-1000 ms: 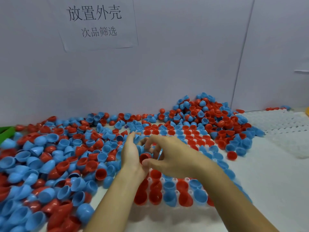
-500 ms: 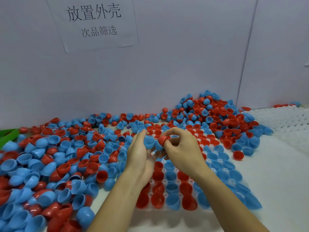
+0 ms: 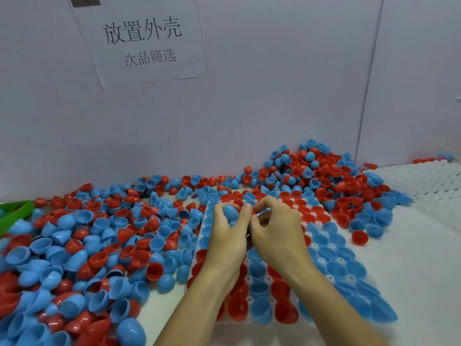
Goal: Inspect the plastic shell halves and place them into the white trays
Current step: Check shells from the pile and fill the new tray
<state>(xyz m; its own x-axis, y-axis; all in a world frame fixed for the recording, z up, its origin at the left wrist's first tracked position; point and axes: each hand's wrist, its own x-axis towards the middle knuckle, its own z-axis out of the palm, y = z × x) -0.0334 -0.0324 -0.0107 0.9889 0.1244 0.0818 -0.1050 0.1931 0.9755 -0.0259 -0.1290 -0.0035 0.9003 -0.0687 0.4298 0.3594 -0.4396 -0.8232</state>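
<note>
- The left hand (image 3: 228,236) hovers above the middle of the white tray (image 3: 252,325), fingers curled round a blue shell half (image 3: 230,213) pinched at its tips, dome side toward the camera.
- The right hand (image 3: 277,233) sits touching the left, fingers curled inward; something red shows at its fingertips, but I cannot tell whether it grips a shell.
- The tray's near rows already carry red and blue halves, open side up.
- The shell looks thin, light and smooth, likely slippery and a bit springy; I judge a light pinch across the rim best, since squeezing the dome could flex or crack it.
- Left of the tray and beyond its far edge lies the loose pile of shells (image 3: 99,245).
- Behind the tray, a paper sign (image 3: 142,41) hangs on the wall.
</note>
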